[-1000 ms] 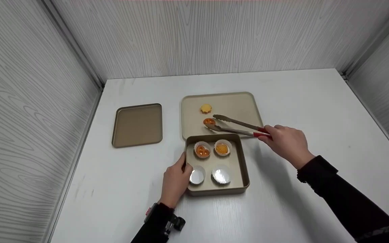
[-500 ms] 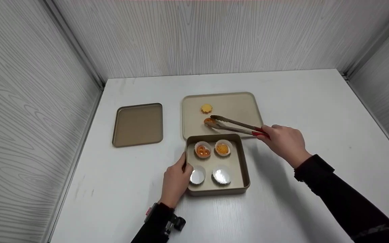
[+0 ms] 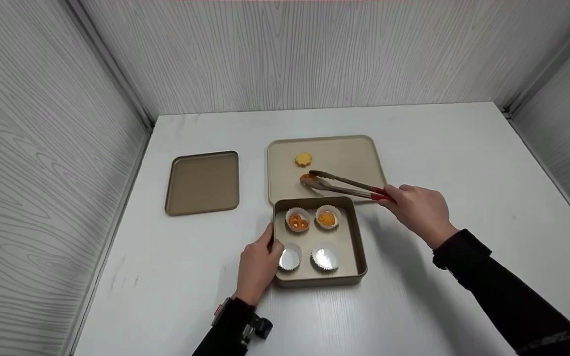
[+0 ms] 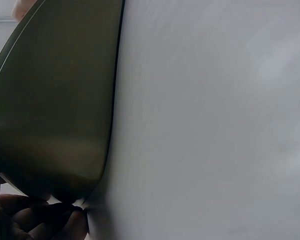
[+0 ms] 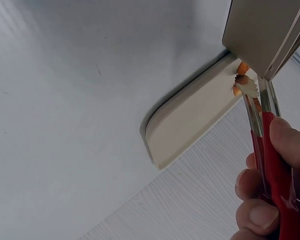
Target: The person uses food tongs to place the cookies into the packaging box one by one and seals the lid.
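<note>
My left hand (image 3: 258, 264) holds the left wall of a deep square baking tin (image 3: 314, 281), thumb at its rim. Inside, an orange pretzel-shaped cookie (image 3: 297, 222) and a yellow swirled cookie (image 3: 326, 218) sit in white paper cups at the back; two foil-like cups (image 3: 290, 258) in front look bare. My right hand (image 3: 419, 212) grips metal tongs (image 3: 334, 188) by red handles (image 5: 275, 165). Their tips stand around an orange cookie (image 3: 305, 177) on the beige tray (image 3: 354, 158), partly hiding it; whether both tips touch it I cannot tell. A yellow scalloped cookie (image 3: 303, 158) lies behind.
A shallow square brown tray or lid (image 3: 203, 183) lies on the white table (image 3: 176, 257) at the left. The beige tray's front edge meets the tin's back edge. Wood-grain panels (image 3: 285, 54) enclose the table at the back and sides.
The tongs' tips have drawn closer together around the orange cookie, with my right hand shifting slightly left. My left hand and the tin have stayed in place.
</note>
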`<state>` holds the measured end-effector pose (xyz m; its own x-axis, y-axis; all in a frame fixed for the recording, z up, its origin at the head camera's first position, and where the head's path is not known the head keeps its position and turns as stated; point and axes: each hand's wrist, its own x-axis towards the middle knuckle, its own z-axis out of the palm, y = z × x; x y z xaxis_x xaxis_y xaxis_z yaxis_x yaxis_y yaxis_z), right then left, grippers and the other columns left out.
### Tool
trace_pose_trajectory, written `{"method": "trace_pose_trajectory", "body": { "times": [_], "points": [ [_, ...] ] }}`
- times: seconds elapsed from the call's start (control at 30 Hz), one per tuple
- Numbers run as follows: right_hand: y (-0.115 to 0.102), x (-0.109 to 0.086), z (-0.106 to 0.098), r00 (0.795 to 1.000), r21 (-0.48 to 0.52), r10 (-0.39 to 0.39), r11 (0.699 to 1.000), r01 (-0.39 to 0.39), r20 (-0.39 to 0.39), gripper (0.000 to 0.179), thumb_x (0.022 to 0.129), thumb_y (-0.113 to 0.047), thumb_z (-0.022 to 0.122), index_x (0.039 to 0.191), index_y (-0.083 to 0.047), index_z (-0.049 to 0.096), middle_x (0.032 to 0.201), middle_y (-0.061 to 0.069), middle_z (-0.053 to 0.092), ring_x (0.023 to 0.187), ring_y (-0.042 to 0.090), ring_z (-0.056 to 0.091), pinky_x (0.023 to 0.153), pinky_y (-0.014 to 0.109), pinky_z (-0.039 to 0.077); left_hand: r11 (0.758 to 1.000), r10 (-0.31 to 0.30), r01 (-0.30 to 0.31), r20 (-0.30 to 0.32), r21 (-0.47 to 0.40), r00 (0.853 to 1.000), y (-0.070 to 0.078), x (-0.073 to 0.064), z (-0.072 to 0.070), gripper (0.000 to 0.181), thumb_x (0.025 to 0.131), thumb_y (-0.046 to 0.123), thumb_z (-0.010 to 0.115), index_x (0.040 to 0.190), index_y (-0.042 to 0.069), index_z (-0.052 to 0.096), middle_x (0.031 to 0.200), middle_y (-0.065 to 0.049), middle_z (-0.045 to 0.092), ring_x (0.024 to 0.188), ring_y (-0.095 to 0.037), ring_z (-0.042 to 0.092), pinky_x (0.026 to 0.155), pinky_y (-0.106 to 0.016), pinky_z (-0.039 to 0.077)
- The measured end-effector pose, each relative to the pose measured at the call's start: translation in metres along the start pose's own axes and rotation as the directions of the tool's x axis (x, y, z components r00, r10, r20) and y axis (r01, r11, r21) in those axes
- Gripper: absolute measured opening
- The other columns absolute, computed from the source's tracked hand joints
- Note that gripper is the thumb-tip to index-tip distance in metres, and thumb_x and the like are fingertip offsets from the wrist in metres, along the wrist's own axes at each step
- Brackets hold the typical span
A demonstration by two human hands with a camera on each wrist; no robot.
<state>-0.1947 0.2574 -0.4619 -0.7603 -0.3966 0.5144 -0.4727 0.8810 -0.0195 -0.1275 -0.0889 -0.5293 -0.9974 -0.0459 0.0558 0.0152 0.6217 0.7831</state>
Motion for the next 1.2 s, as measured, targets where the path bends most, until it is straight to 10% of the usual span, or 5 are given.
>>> {"method": "trace_pose_trajectory", "body": {
  "times": [1.2],
  "points": [
    [0.008,-0.031,-0.043,0.984,-0.035,-0.123,0.992,0.119,-0.131,0.022,0.081,-0.023,0.085,0.096,-0.013,0.073,0.062,-0.002,0.056,0.048,0.013,0.049,0.042,0.029,0.034,1.0,0.02,-0.02,-0.005,-0.01,1.0,0.0,-0.001,-0.001,0.054,0.096,0.021,0.053,0.149,0.01,0.055,0.127,-0.016,0.07,0.093,-0.022,0.068,0.086,-0.047,0.054]
  ]
}}
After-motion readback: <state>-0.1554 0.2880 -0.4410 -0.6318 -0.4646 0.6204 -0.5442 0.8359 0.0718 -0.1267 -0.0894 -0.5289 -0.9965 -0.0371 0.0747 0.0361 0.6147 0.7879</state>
